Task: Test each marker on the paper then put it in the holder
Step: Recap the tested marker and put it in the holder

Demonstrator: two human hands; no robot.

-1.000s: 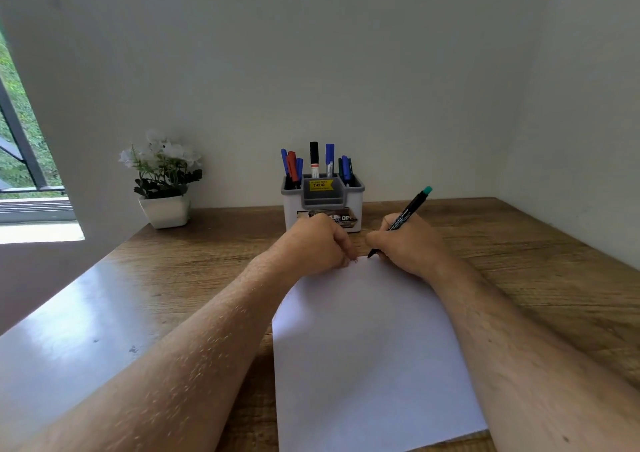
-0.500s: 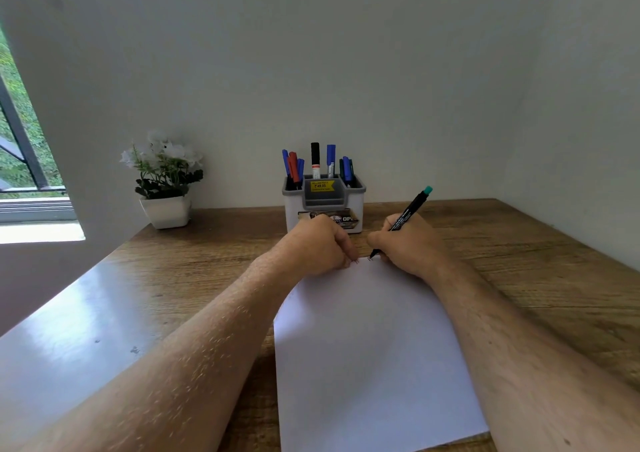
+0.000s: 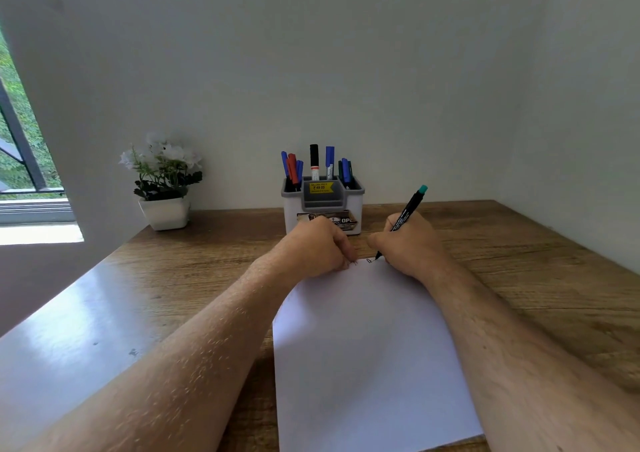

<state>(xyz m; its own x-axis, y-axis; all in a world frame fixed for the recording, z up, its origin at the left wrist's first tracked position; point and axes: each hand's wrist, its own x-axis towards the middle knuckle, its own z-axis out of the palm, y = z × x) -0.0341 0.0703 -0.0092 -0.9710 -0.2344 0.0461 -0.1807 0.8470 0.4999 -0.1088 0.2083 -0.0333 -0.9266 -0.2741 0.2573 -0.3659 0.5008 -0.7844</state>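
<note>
Now a small dark scribble (image 3: 370, 260) is seen at the far edge of the sheet of paper (image 3: 367, 340), where half a second ago only bare white showed beside the tip; the hands and marker are otherwise placed much as before. The black marker with a teal end (image 3: 405, 214) is pinched by the right hand (image 3: 408, 243), its grip closed round the lower barrel, the barrel tilted up and away to the right and the tip set on the paper at the scribble. The left hand (image 3: 320, 247) is rested on the paper's far left corner with its fingers curled; faint marks are seen just beside its fingertips, and whether anything is held inside that grip cannot be told. The marker holder (image 3: 323, 205) is stood on the wooden table (image 3: 519, 261) just behind both hands, with blue, red and black markers upright in its compartments. A potted white flower plant (image 3: 162, 181) is stood well to its left
</note>
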